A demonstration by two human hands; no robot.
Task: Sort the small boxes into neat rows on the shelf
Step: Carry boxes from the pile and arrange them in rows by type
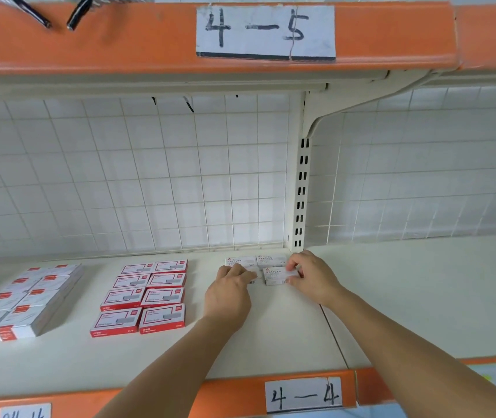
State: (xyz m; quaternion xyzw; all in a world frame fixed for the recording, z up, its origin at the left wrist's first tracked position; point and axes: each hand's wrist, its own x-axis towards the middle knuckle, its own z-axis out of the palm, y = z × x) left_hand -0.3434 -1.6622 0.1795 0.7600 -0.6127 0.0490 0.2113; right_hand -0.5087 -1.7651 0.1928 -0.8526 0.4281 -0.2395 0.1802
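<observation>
the right hand (310, 279) pinches a white staples box (276, 276) on the shelf (391, 297); the left hand (229, 292) rests relaxed fingers on a neighbouring box (251, 274).

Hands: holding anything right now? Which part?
Right hand pinches the front white staples box at its right end. Left hand rests on a neighbouring white box; grip unclear.

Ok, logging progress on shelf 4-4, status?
Left hand on a white box. Right hand pinching staples box, setting it in front of two placed ones. Nothing in the way.
</observation>
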